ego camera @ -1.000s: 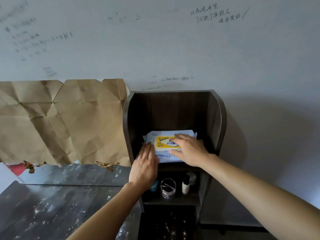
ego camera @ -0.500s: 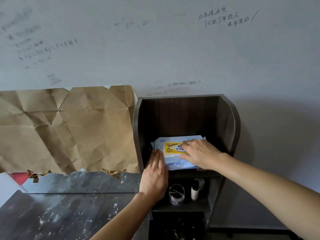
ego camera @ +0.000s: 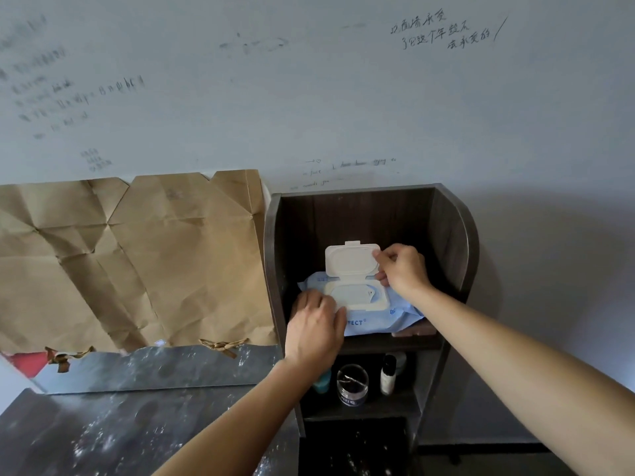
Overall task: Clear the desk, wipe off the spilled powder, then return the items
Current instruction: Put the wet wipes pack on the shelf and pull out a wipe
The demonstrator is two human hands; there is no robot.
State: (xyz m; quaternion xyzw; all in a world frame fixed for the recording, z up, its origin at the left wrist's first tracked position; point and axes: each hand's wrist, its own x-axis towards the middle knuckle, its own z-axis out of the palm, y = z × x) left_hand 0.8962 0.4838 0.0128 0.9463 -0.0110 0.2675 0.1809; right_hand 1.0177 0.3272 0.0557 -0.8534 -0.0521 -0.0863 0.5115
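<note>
Dark marbled desk top (ego camera: pixel 103 438), lower left of frame, dusted with white spilled powder (ego camera: pixel 92 444). Left hand (ego camera: pixel 314 329), centre: fingers curled over the left end of the pale blue soft wet-wipe pack (ego camera: pixel 388 316), pinning it on the upper level of the dark wooden shelf unit (ego camera: pixel 450 242). Right hand (ego camera: pixel 402 269): pinches the right edge of the white plastic flip lid (ego camera: pixel 350 261), raised on its far hinge. Risk, as judged: tugging a wipe may drag the light pack off the shelf front if the left hold slackens. Pack long axis: left to right; opening faces up.

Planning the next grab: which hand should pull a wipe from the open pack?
Probably the right hand: it pinches the raised lid just above the opening, while the left hand holds the wipes pack steady.
</note>
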